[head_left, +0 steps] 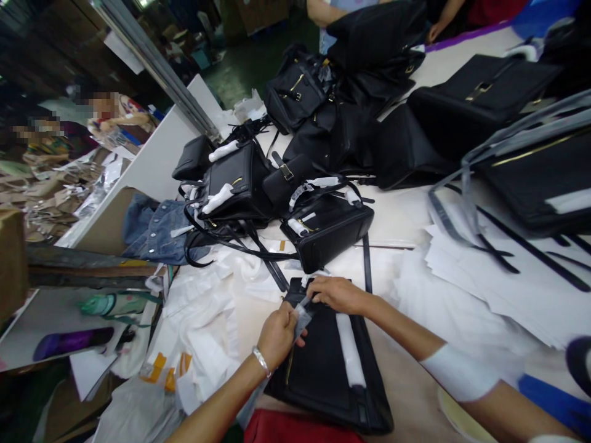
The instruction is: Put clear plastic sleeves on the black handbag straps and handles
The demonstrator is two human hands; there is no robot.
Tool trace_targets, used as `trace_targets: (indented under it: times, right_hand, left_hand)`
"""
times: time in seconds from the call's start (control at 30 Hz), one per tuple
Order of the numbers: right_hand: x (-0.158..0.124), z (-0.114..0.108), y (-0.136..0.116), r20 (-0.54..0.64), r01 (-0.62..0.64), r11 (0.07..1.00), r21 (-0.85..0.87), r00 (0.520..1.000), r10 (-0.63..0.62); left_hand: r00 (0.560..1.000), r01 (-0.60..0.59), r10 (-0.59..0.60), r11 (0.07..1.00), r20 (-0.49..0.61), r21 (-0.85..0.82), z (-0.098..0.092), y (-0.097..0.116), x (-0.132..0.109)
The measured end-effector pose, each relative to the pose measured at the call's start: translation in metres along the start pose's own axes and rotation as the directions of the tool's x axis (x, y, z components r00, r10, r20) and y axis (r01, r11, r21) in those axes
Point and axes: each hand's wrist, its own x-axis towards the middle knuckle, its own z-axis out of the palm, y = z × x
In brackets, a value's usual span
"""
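Note:
A black handbag (318, 366) lies flat in front of me, with a gold zip near its left side and a white-wrapped strap (351, 351) along its right. My left hand (277, 335), with a silver bangle at the wrist, is closed on a strip of clear plastic film (302, 317) above the bag's upper left. My right hand (337, 294) pinches the upper end of that film, close to the bag's top edge. Its fingertips partly cover that spot. Just beyond stands another black handbag (335, 237) with white-wrapped handles.
Several black bags are heaped at the back, including a flap bag (480, 92). White tissue sheets (498, 289) lie right; crumpled white wrapping (203, 320) lies left. A denim garment (159, 227), a purple bottle (74, 343) and a red item (295, 427) are nearby. People stand beyond.

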Motion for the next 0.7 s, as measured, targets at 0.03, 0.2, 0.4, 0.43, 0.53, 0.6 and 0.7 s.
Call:
trace_targets:
  times: [0.03, 0.2, 0.4, 0.43, 0.53, 0.6, 0.7]
  right_hand:
    - [0.000, 0.002, 0.002, 0.010, 0.000, 1.000, 0.027, 1.000, 0.000]
    - [-0.001, 0.010, 0.006, -0.117, -0.059, 0.991, 0.117, 0.990, 0.073]
    - [0.000, 0.015, 0.006, -0.074, -0.137, 0.969, 0.207, 0.985, 0.155]
    - [0.000, 0.016, 0.007, -0.104, -0.158, 0.970, 0.185, 0.978, 0.180]
    - [0.001, 0.015, 0.010, -0.119, -0.209, 0.972, 0.109, 0.968, 0.222]
    - [-0.001, 0.014, 0.011, -0.041, -0.163, 0.979, 0.124, 0.985, 0.169]
    - [-0.006, 0.011, 0.011, -0.094, -0.178, 0.979, 0.098, 0.978, 0.188]
  left_hand:
    - [1.000, 0.006, -0.006, 1.000, 0.003, 0.010, 0.001, 0.000, 0.002]
    - [0.999, 0.035, -0.034, 0.998, -0.035, 0.050, 0.003, 0.003, 0.009]
    - [0.998, 0.060, -0.058, 0.993, -0.027, 0.098, 0.002, 0.004, 0.024]
    - [0.998, 0.059, -0.056, 0.992, -0.027, 0.107, 0.002, 0.003, 0.027]
    - [0.998, 0.068, -0.067, 0.991, -0.017, 0.115, 0.002, 0.001, 0.035]
    - [0.997, 0.074, -0.075, 0.991, -0.001, 0.109, 0.003, 0.001, 0.040]
    - [0.997, 0.075, -0.077, 0.991, 0.013, 0.110, 0.005, 0.003, 0.046]
